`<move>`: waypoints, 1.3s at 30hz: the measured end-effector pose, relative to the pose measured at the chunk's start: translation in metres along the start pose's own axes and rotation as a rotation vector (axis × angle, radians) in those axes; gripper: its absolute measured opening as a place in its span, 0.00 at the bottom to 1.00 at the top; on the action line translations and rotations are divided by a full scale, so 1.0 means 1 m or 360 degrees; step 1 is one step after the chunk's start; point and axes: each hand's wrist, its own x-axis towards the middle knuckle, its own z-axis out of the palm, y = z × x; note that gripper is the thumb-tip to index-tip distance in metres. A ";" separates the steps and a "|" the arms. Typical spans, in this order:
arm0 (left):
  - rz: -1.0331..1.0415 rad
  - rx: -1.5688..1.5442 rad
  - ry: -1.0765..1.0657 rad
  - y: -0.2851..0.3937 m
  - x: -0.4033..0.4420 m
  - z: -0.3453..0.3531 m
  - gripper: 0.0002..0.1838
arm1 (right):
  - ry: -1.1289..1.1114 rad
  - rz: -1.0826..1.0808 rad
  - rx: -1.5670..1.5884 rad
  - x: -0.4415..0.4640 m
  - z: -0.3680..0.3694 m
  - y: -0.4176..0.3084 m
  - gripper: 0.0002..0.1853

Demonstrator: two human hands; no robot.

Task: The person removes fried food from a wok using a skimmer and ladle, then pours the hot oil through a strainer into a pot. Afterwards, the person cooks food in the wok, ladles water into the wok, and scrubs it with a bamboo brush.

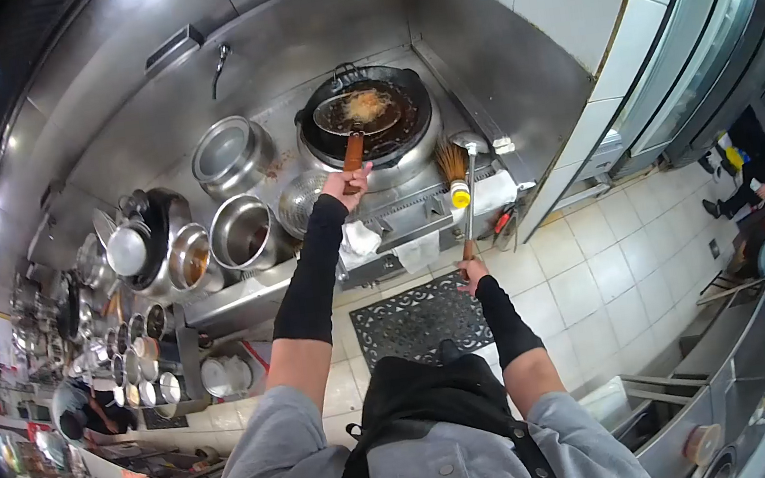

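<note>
My left hand (349, 188) is closed round the wooden handle of a round strainer (330, 119). The strainer lies over a black wok (414, 92) of dark liquid on the stove, with pale orange food (365, 105) in it. Lower and to the right, my right hand (473, 276) grips the wooden end of a long metal ladle (472, 190). The ladle's bowl rests near the stove's right edge, beside a bristle brush (452, 164) with a yellow end.
Left of the wok stand a perforated strainer (300, 206), a steel pot (243, 234) and a lidded pot (228, 151). White cloths (418, 252) hang at the front edge. A black mat (411, 317) lies on the floor. People are at far left and far right.
</note>
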 end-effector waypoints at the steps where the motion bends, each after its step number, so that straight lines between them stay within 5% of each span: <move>1: -0.0018 0.0009 -0.0050 0.004 -0.001 0.005 0.21 | 0.0136 -0.0022 -0.0135 -0.010 0.011 -0.016 0.19; 3: -0.0055 0.0006 -0.0161 0.009 -0.008 0.010 0.17 | 0.0422 -0.0069 -0.0425 -0.022 0.024 -0.056 0.15; 6: -0.0050 0.0105 -0.0233 0.008 -0.040 0.016 0.15 | 0.1235 -0.1229 -0.1135 0.061 -0.009 -0.051 0.09; 7: -0.0044 0.0080 -0.0268 0.008 -0.048 0.008 0.15 | 0.1026 -0.0814 -0.0846 0.035 -0.004 -0.077 0.09; 12: 0.0287 0.0539 -0.0117 -0.008 -0.115 0.022 0.11 | 0.0203 -0.0685 -0.0337 -0.146 0.055 -0.156 0.05; 17: 0.0394 0.0608 -0.0062 -0.020 -0.153 0.011 0.12 | 0.0007 -0.1159 -0.0560 -0.217 0.156 -0.229 0.05; 30: 0.0569 0.0783 0.0064 -0.036 -0.189 0.008 0.13 | 0.0003 -0.1035 -0.0287 -0.188 0.316 -0.246 0.05; 34: 0.0816 0.1526 0.0326 -0.040 -0.187 -0.001 0.14 | -0.0131 -0.0842 -0.0211 -0.175 0.320 -0.264 0.05; 37: 0.1609 0.2224 0.0443 -0.042 -0.175 -0.020 0.16 | -0.0284 -0.0671 0.0129 -0.164 0.313 -0.271 0.05; 39: 0.1359 0.2140 0.0459 -0.036 -0.174 -0.030 0.21 | -0.0423 -0.0567 0.0259 -0.158 0.298 -0.275 0.04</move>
